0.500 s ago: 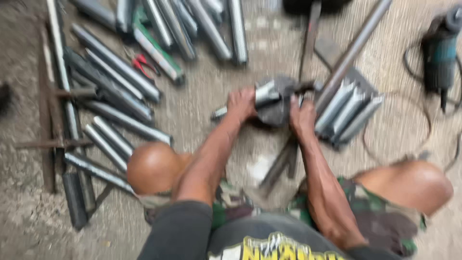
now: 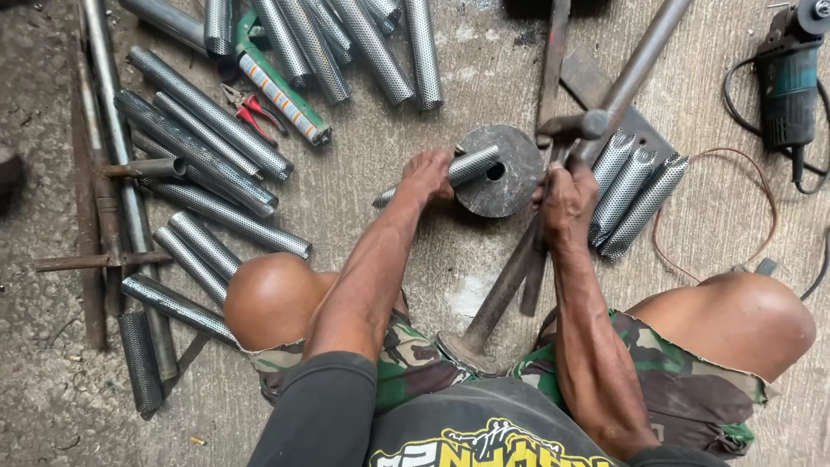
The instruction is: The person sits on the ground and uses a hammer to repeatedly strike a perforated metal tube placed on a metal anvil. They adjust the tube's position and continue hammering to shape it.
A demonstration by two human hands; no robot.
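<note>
Perforated tubes (image 2: 203,160) are lying scattered on the concrete floor (image 2: 372,199) at the left, with red pliers (image 2: 252,111) among them. The left hand (image 2: 426,175) is gripping one tube (image 2: 462,169), fingers wrapped around it, and the tube's end is resting across a round disc (image 2: 506,177) with a centre hole. The right hand (image 2: 566,201) is closing in a fist around a hammer (image 2: 581,128), its head hanging just above the disc's right edge. Three crimped tubes (image 2: 635,199) are lying just beside that hand, and a grinder (image 2: 787,82) is sitting at far right.
</note>
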